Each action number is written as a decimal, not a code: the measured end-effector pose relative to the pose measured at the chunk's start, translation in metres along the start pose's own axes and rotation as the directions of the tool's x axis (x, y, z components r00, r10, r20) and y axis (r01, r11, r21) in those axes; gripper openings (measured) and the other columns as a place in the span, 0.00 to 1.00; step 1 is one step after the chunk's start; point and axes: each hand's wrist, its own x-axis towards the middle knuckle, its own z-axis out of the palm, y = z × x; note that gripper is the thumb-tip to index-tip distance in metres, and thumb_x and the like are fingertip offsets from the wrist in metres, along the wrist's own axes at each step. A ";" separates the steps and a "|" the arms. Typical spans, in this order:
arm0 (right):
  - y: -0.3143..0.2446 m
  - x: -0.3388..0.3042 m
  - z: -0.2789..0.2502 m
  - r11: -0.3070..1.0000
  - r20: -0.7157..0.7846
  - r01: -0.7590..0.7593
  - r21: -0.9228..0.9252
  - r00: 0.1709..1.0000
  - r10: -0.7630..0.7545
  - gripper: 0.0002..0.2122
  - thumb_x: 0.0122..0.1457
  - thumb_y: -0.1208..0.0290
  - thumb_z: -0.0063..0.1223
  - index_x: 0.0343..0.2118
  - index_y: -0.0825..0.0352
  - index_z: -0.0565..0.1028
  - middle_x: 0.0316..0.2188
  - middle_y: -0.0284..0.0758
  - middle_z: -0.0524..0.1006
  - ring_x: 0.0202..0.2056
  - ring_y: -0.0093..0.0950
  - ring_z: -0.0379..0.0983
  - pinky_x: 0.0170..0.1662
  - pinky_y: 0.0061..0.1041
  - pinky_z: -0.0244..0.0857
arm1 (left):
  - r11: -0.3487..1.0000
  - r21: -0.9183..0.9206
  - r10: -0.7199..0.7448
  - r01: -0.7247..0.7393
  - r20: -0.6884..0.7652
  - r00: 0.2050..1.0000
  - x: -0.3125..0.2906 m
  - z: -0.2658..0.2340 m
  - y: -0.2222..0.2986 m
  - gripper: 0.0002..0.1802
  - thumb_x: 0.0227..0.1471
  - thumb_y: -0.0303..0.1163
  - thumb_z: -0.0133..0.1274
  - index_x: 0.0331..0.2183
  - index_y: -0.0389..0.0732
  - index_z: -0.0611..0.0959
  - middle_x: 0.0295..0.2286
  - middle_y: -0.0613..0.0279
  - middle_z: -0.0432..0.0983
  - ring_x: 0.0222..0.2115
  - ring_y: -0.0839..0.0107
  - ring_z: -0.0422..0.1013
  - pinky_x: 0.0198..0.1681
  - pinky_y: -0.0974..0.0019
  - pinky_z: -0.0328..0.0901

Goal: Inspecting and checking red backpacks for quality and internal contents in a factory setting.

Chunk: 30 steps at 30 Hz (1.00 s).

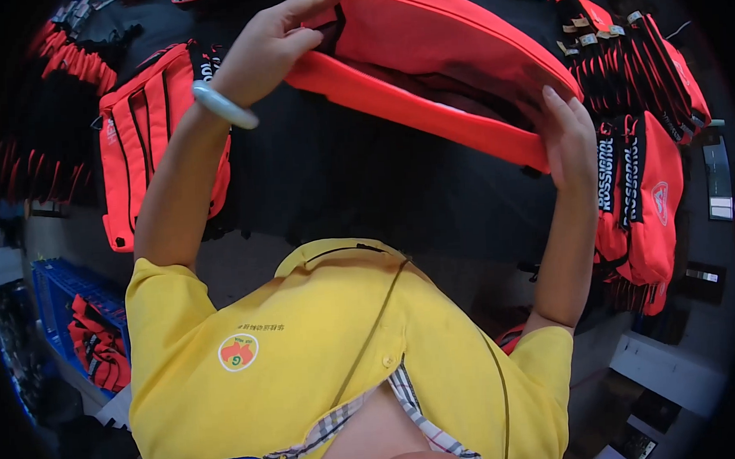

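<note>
A bright red bag [449, 41] with a dark inside is stretched across my front, its long mouth gaping toward me. At its left end my left hand [265, 53], with a pale bangle on the wrist, is closed on the rim, thumb and fingers pinching the fabric near a black edge. My right hand [570, 134] grips the opposite end, fingers over the upper edge and the thumb side hidden by the bag. The bag's lower red panel [428, 112] hangs between both hands.
A red bag with black strips [163, 140] lies on the dark table [365, 180] to the left. Stacked red-and-black bags [644, 78] and further red bags [649, 192] stand at the right. A blue crate [59, 300] holding red pieces is at the lower left.
</note>
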 end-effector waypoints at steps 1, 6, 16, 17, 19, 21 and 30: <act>-0.001 0.002 -0.002 1.000 0.009 0.005 0.000 1.000 -0.005 0.13 0.62 0.73 0.48 0.47 0.73 0.70 0.45 0.38 0.75 0.46 0.27 0.72 0.50 0.29 0.67 | 0.998 0.055 0.037 -0.037 -0.015 0.999 0.001 0.002 -0.004 0.26 0.55 0.22 0.46 0.56 0.32 0.68 0.48 0.60 0.73 0.46 0.78 0.68 0.51 0.75 0.62; -0.003 0.003 -0.001 0.996 -0.003 -0.025 -0.089 1.000 0.025 0.13 0.62 0.73 0.47 0.48 0.72 0.70 0.44 0.38 0.75 0.44 0.27 0.73 0.49 0.28 0.68 | 0.991 0.092 0.087 -0.094 0.081 0.993 -0.015 -0.003 -0.009 0.26 0.57 0.30 0.51 0.56 0.32 0.68 0.48 0.54 0.74 0.48 0.69 0.71 0.52 0.69 0.64; 0.012 -0.040 0.011 0.901 0.092 -0.096 -0.423 0.985 0.148 0.19 0.63 0.69 0.47 0.53 0.75 0.64 0.45 0.41 0.72 0.34 0.30 0.79 0.25 0.19 0.71 | 0.927 0.371 -0.067 -0.051 0.298 0.952 -0.084 0.008 -0.014 0.46 0.41 0.26 0.50 0.62 0.34 0.53 0.46 0.41 0.71 0.37 0.51 0.74 0.42 0.60 0.68; 0.012 -0.042 0.012 0.900 0.095 -0.104 -0.423 0.983 0.158 0.19 0.63 0.69 0.47 0.53 0.75 0.64 0.45 0.41 0.72 0.34 0.30 0.79 0.25 0.19 0.71 | 0.937 0.337 -0.003 -0.088 0.260 0.966 -0.089 0.009 -0.016 0.44 0.41 0.27 0.53 0.61 0.33 0.57 0.46 0.42 0.72 0.39 0.51 0.73 0.44 0.59 0.67; 0.012 -0.049 0.012 0.869 0.082 -0.101 -0.484 0.984 0.160 0.19 0.63 0.69 0.46 0.53 0.74 0.63 0.44 0.41 0.72 0.31 0.30 0.79 0.24 0.20 0.72 | 0.947 0.300 0.047 -0.114 0.223 0.974 -0.095 0.007 -0.014 0.42 0.42 0.28 0.56 0.59 0.33 0.60 0.46 0.43 0.72 0.41 0.51 0.72 0.46 0.59 0.67; 0.012 -0.056 0.004 0.851 0.021 -0.164 -0.499 0.979 0.201 0.18 0.63 0.68 0.46 0.52 0.74 0.63 0.44 0.41 0.71 0.31 0.30 0.79 0.24 0.20 0.71 | 0.966 0.184 -0.250 0.182 0.487 0.837 -0.096 -0.004 -0.006 0.35 0.42 0.29 0.63 0.54 0.37 0.72 0.50 0.55 0.70 0.45 0.60 0.68 0.50 0.60 0.64; 0.022 -0.071 -0.022 0.858 -0.009 -0.124 -0.498 0.990 0.138 0.17 0.65 0.66 0.45 0.51 0.73 0.65 0.42 0.40 0.76 0.37 0.31 0.79 0.32 0.21 0.70 | 0.897 0.366 -0.055 -0.247 0.648 0.760 -0.127 0.041 -0.015 0.12 0.36 0.29 0.65 0.28 0.40 0.82 0.49 0.47 0.66 0.47 0.50 0.65 0.51 0.56 0.61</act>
